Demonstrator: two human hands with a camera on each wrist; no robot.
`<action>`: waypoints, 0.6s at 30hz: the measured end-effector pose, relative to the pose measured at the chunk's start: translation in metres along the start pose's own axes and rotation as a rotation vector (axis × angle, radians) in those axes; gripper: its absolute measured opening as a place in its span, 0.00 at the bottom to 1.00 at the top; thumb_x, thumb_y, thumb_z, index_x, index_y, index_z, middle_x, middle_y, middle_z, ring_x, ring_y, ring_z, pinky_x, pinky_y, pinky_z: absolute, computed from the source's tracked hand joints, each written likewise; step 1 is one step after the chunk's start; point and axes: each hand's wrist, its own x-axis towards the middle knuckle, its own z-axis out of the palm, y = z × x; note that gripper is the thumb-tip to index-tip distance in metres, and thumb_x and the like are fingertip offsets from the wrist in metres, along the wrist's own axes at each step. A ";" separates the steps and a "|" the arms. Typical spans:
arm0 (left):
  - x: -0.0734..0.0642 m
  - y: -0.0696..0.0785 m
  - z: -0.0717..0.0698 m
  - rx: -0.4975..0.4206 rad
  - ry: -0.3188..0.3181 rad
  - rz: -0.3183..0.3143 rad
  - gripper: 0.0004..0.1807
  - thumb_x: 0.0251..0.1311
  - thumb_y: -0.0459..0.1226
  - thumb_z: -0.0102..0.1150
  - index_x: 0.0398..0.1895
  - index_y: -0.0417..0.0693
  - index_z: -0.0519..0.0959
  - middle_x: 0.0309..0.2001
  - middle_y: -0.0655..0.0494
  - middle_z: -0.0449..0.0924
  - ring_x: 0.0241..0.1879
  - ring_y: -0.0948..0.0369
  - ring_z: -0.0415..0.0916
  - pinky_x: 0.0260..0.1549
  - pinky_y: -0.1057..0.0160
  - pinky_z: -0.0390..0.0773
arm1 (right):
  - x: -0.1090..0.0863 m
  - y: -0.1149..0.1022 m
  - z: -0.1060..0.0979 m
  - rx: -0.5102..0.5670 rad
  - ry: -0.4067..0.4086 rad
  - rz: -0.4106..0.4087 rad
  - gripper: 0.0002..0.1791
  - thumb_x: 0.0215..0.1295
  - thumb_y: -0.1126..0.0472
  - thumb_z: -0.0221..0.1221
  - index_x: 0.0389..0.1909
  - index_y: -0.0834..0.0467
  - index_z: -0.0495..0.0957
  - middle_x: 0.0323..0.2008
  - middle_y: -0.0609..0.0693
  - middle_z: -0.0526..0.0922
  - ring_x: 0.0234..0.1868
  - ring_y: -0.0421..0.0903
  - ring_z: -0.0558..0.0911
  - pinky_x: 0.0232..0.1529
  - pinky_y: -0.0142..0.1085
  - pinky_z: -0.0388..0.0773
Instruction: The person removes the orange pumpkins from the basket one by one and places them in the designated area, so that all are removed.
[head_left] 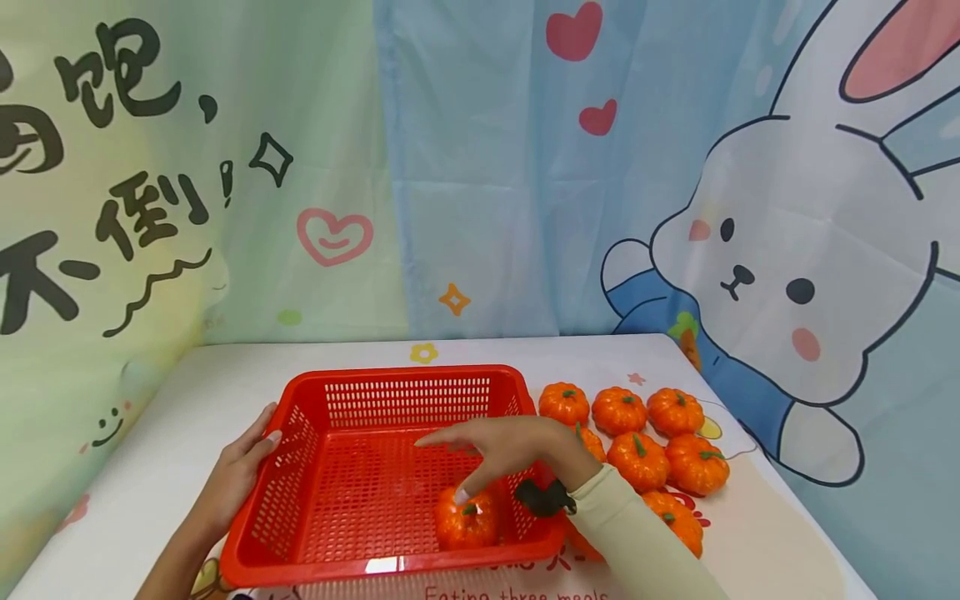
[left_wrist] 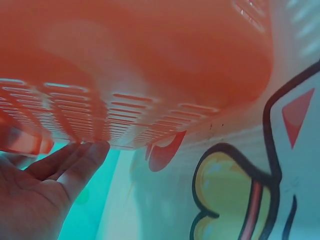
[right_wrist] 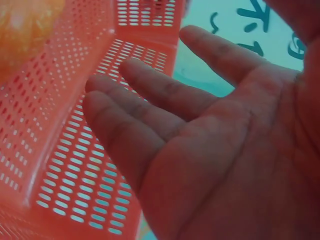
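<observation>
A red plastic basket (head_left: 360, 492) with slotted walls stands on the table. One small orange pumpkin (head_left: 467, 533) with a green stem lies inside it, near the front right corner. My left hand (head_left: 238, 471) holds the basket's left rim; in the left wrist view, that hand's fingers (left_wrist: 82, 162) touch the slotted side from outside. Above the pumpkin in the basket hovers my right hand (head_left: 498, 446), its fingers extended to the left and the thumb pointing down. The right wrist view shows the right palm (right_wrist: 215, 145) with spread fingers and nothing held.
Several more orange pumpkins (head_left: 637, 461) sit in rough rows to the right of the basket, some partly hidden by the right arm and the basket. The table (head_left: 232, 375) has a printed white cover. Behind it hangs a cartoon curtain (head_left: 480, 167).
</observation>
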 end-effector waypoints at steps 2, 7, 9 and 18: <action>0.000 0.000 -0.001 0.003 0.000 -0.001 0.33 0.77 0.45 0.39 0.79 0.53 0.42 0.68 0.30 0.58 0.35 0.51 0.83 0.31 0.52 0.84 | 0.004 0.001 0.001 -0.020 -0.031 0.026 0.40 0.58 0.51 0.68 0.71 0.39 0.63 0.68 0.40 0.65 0.66 0.44 0.65 0.61 0.40 0.69; 0.000 0.001 -0.002 0.011 -0.001 -0.007 0.33 0.77 0.45 0.40 0.79 0.53 0.42 0.68 0.30 0.58 0.36 0.51 0.83 0.31 0.52 0.84 | 0.009 0.005 0.004 -0.065 -0.104 0.086 0.41 0.56 0.50 0.70 0.71 0.42 0.64 0.68 0.41 0.65 0.68 0.46 0.63 0.63 0.45 0.67; 0.000 0.001 -0.002 0.010 -0.003 -0.005 0.33 0.77 0.45 0.40 0.79 0.53 0.42 0.68 0.30 0.58 0.36 0.50 0.83 0.31 0.52 0.84 | 0.011 0.007 0.004 -0.076 -0.126 0.104 0.42 0.55 0.50 0.70 0.72 0.43 0.64 0.68 0.42 0.65 0.68 0.46 0.62 0.64 0.45 0.66; 0.000 0.001 -0.001 0.009 -0.004 -0.004 0.33 0.77 0.45 0.40 0.79 0.53 0.42 0.68 0.29 0.59 0.36 0.50 0.83 0.31 0.52 0.84 | 0.019 0.011 0.009 -0.137 -0.175 0.161 0.42 0.54 0.49 0.71 0.71 0.45 0.65 0.65 0.43 0.69 0.64 0.42 0.66 0.63 0.42 0.67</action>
